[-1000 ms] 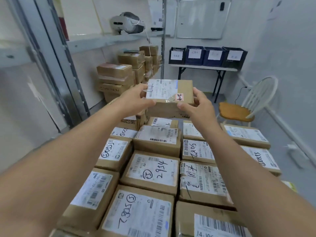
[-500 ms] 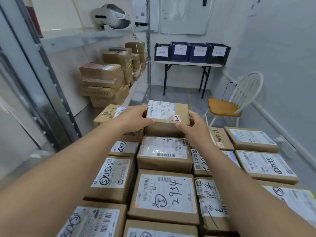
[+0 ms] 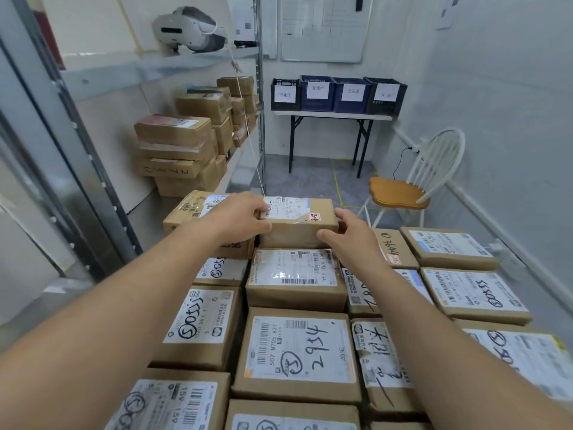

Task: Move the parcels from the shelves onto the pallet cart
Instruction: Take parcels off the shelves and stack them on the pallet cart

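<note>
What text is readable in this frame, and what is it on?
"24": sticker on held parcel
"507 N705 A34": label on second parcel, just nearer
"507 N705 A37": label on third parcel, nearer again
"2934": handwritten on that same label
"待处理": first crate
"处理中": second crate
"已完成": third crate
Fourth crate label, other handwriting, fine print: too blurred or small to read.
</note>
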### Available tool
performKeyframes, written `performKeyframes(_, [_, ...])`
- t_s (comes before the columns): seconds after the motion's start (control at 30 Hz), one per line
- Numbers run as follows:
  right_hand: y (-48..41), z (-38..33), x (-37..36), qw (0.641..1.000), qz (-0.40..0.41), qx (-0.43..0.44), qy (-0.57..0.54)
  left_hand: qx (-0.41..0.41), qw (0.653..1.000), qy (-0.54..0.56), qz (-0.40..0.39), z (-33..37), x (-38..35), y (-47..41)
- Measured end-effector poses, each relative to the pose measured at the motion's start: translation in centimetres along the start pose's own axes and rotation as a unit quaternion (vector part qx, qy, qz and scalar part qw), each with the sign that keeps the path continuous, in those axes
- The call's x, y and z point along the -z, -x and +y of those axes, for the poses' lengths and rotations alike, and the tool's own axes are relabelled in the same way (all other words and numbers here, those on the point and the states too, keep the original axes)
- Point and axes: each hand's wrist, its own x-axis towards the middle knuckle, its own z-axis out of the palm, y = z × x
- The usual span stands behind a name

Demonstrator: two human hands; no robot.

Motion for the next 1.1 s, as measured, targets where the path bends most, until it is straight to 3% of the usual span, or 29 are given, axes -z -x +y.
performKeyframes(0.33, [0.6, -1.8, 0.1, 0.985, 0.061, 0.042, 0.159, -0.017, 0.998, 0.021, 0.052, -0.8, 0.0, 0.9])
performKeyframes(0.6, [4.2, -5.9, -0.1, 0.933, 0.099, 0.238, 0.25, -0.044, 0.987, -0.006, 0.151, 0.2, 1.2, 7.3])
performKeyframes(0.83, [11.7, -6.9, -0.9, 0.889, 0.062, 0.392, 0.229, 0.028, 0.976, -0.063, 0.209, 2.3, -0.1, 18.1])
performKeyframes(1.1, [22.5, -3.5, -1.5, 0.834, 0.016, 0.51, 0.208, 0.166, 0.941, -0.092, 0.28, 7.0, -7.6, 31.5])
